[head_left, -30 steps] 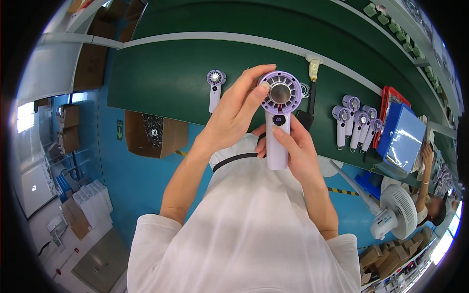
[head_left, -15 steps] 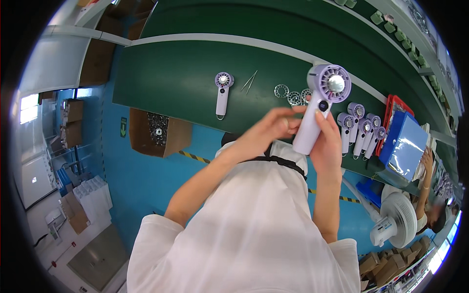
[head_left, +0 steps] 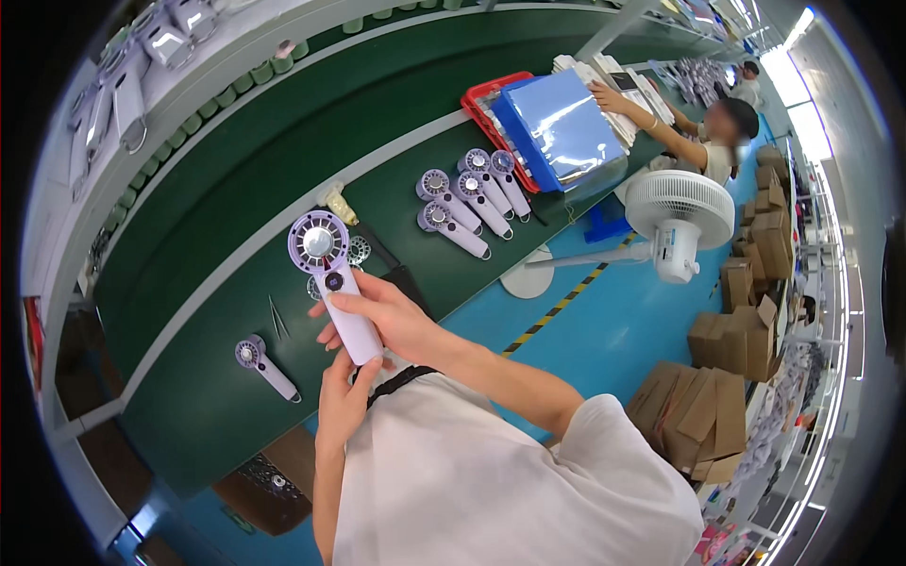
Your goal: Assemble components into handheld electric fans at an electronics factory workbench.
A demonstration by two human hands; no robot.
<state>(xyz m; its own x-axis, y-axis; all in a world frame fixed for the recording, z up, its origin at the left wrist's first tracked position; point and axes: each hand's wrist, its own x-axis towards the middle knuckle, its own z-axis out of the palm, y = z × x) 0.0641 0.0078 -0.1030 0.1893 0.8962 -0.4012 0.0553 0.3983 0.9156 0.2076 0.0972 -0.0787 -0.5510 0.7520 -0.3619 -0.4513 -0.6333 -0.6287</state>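
Note:
A lilac handheld fan (head_left: 319,243) with a silver hub and a small dark round display is held up over the bench. My right hand (head_left: 401,321) is closed around its handle, thumb on the front below the display. At the handle's lower end my left hand (head_left: 344,396) is closed on the fan, its fingers partly hidden. Behind the held fan, clear ring-shaped parts (head_left: 359,250) lie on the green bench, partly covered. To the left rest metal tweezers (head_left: 277,319) and another lilac fan (head_left: 268,369).
Several more lilac fans (head_left: 453,231) lie farther right on the bench, beside a red tray (head_left: 481,108) and a blue bin (head_left: 557,127). A white pedestal fan (head_left: 678,212) stands to the right. Beyond the bin, a co-worker's hand (head_left: 612,98) reaches over white items.
My view has swung to the right. My left hand has shifted from beside the upper handle to the fan's bottom end; my right hand keeps hold of the handle.

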